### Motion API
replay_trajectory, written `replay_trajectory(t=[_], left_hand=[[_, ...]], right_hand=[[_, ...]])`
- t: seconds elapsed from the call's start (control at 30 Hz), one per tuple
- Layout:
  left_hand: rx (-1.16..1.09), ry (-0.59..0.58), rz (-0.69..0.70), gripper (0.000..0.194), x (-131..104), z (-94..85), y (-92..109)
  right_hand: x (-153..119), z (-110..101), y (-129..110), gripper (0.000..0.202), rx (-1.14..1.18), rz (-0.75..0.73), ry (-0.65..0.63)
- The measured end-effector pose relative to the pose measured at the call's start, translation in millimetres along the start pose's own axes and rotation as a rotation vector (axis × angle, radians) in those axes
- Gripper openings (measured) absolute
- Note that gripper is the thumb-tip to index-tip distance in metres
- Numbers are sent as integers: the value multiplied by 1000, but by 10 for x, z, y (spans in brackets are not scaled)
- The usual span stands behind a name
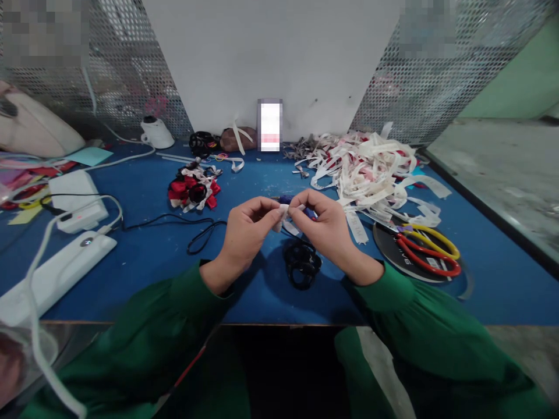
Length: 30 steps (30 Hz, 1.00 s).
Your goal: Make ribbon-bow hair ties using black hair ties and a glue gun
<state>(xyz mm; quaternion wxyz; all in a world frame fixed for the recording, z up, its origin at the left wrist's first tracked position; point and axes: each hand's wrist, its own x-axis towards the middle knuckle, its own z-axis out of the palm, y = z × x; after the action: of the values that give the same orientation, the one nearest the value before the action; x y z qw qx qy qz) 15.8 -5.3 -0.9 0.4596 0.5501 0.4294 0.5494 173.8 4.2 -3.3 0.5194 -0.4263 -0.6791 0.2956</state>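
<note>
Evidently, a small white fabric strip (283,208) is pinched between the fingertips of the left hand (247,230) and right hand (325,227), probably for fine control, above the blue desk (148,262). Coiled black bands (302,265) lie at six o'clock from it, just beside the hands. The tangled white ribbon heap (371,169) at two o'clock and red-handled metal scissors (437,271) at four seem placed for the right hand's easy reach.

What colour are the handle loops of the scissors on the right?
Yellow loop and red loop; clearest in the head view.
</note>
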Motion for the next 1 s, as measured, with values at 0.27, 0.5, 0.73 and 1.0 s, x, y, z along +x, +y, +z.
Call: replay_trajectory(t=[0.27,0.5,0.73,1.0], left_hand=[[-82,74,-68,8,13,32,-8],[-90,79,-69,8,15,25,-3],[-45,60,-39,11,36,5,-19],[-59,99,-55,10,31,9,-32]], right_hand=[[-20,13,-22,10,-60,-66,33],[-33,15,-26,11,-84,-67,30],[-45,12,-25,10,-154,-129,26],[-47,13,-3,10,-213,-256,39]])
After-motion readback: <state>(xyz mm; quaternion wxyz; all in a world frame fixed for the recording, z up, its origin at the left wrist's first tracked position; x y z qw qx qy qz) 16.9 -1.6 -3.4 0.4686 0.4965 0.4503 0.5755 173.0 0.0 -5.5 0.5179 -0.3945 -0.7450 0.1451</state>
